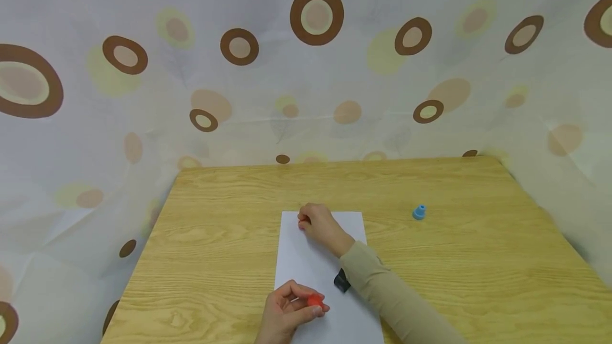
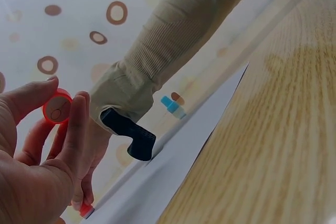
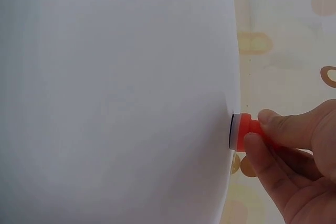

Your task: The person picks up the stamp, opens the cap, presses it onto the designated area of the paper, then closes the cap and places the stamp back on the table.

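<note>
My right hand (image 1: 321, 224) pinches a red stamp (image 3: 245, 131) by its handle near the far end of a white sheet of paper (image 1: 306, 259). In the right wrist view its pale band and dark-edged face are right at the paper. The fingers hide most of it in the head view. Closer to me, my left hand (image 1: 287, 309) holds a small red round cap (image 1: 315, 300) between thumb and fingertips, above the paper. In the left wrist view the cap's pale round end shows a thin line drawing.
A blue stamp (image 1: 419, 212) stands upright on the wooden table (image 1: 215, 248), to the right of the paper. A black device (image 1: 341, 281) is at the right wrist. Patterned cloth (image 1: 268, 94) hangs behind the table and along both sides.
</note>
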`<state>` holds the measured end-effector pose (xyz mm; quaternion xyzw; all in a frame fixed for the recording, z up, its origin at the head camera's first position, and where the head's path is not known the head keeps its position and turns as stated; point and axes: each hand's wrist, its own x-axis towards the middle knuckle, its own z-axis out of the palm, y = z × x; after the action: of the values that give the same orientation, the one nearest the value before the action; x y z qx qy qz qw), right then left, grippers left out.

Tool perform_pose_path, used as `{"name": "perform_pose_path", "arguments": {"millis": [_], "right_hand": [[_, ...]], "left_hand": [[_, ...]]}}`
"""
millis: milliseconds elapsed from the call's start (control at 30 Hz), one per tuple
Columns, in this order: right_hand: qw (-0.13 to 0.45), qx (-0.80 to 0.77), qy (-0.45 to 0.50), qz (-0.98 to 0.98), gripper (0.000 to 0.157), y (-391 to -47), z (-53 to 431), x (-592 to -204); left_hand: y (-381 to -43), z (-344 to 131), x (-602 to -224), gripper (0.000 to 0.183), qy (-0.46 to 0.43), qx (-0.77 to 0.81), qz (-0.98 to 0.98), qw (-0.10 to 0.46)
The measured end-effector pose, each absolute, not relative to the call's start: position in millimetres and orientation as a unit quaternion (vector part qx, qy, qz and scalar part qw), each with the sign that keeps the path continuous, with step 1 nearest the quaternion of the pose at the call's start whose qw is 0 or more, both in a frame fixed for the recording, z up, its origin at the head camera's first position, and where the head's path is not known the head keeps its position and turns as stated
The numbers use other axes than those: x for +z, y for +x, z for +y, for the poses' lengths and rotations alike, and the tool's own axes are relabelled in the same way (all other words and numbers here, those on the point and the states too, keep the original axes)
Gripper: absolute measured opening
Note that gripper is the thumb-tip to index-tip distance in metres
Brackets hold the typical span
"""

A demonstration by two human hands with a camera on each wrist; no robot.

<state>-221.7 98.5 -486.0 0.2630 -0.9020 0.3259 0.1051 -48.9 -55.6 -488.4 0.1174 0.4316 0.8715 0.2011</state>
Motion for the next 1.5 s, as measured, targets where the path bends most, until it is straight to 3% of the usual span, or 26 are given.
{"name": "perform_pose_path", "arguments": {"millis": [567, 1067, 1500], "right_hand": [[0.035, 0.287, 0.241, -0.927, 0.02, -218, 93, -475], [0.038, 0.303, 0.221, -0.926, 0.008, -213, 99, -449], [0.063, 0.371, 0.211, -0.902, 0.013, -185, 106, -409]], "left_hand": [[-47, -56, -488, 0.022, 0.105, 0.871, 0.434, 0.206], [-49, -54, -485, 0.023, 0.089, 0.869, 0.442, 0.203], [-49, -53, -485, 0.029, 0.015, 0.872, 0.459, 0.171]]}}
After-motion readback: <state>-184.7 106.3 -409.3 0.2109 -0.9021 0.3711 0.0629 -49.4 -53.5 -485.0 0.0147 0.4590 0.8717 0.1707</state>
